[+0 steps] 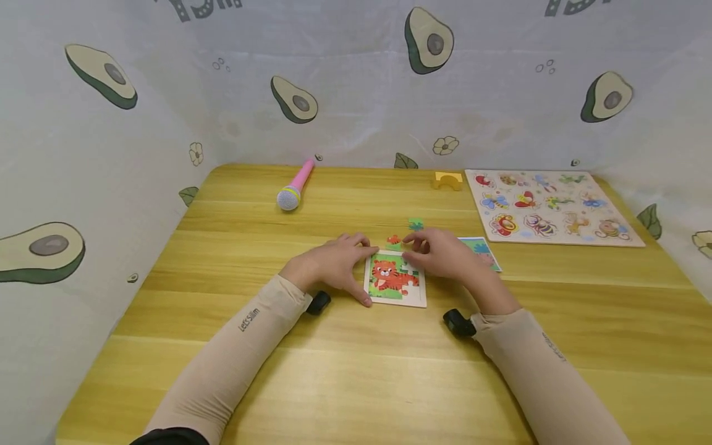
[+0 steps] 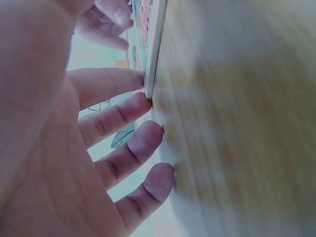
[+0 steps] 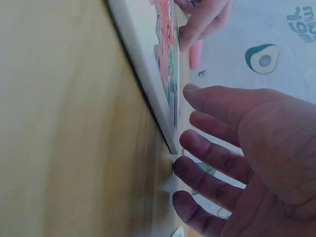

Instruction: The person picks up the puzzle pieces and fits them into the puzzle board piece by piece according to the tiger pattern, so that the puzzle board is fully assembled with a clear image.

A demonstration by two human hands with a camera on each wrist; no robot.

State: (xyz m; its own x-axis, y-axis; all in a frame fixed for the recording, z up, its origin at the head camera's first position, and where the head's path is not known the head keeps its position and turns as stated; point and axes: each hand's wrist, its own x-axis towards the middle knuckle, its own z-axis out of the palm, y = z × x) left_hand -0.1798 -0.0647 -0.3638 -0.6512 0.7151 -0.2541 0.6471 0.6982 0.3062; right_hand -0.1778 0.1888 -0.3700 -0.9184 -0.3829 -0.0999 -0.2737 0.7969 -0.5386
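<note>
A small tiger jigsaw puzzle (image 1: pixel 395 275) in a pale frame lies on the table, its picture lacking pieces along the right side. My left hand (image 1: pixel 339 262) spreads at its left edge, thumb by the lower corner and index finger by the upper one. In the left wrist view, fingertips (image 2: pixel 140 79) touch the frame's edge. My right hand (image 1: pixel 442 253) hovers over the upper right corner with thumb and fingers apart and nothing between them, as the right wrist view shows. Just beyond the frame lie an orange-and-green puzzle piece (image 1: pixel 394 240) and a green puzzle piece (image 1: pixel 415 224).
Partly behind the right hand lies a picture card or puzzle (image 1: pixel 489 256). A wooden insect board (image 1: pixel 556 210) covers the back right. At the back stand a yellow arch block (image 1: pixel 447 180) and a pink toy microphone (image 1: pixel 297 185). A printed avocado cloth (image 1: pixel 356 80) hangs behind.
</note>
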